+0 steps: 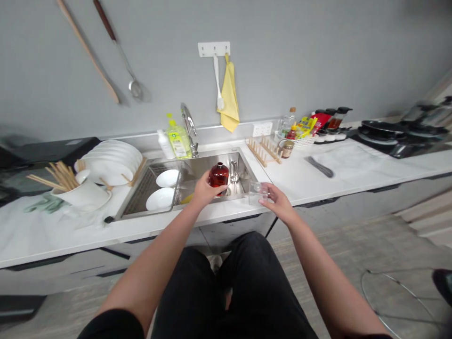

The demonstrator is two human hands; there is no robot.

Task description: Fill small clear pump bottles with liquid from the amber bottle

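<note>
My left hand (205,190) is closed around a red-brown translucent bottle (219,175) with a short neck and an uncapped-looking top. It holds the bottle upright over the front of the steel sink (196,165). In my right hand (278,203) is a small clear cup (257,193), gripped by its right side near the counter's front edge, to the right of the sink. The cup looks empty. Bottle and cup are apart, at about the same height. Behind the bottle, a shiny metal fitting (234,170) shows in the basin.
White bowls (160,199) sit in a wire rack at the sink's left. Soap bottles (179,140) stand by the faucet (189,123). Left are stacked plates (113,162) and a chopstick holder (83,197). To the right are a wooden rack (259,153), a jar (287,149) and dark tongs (320,167).
</note>
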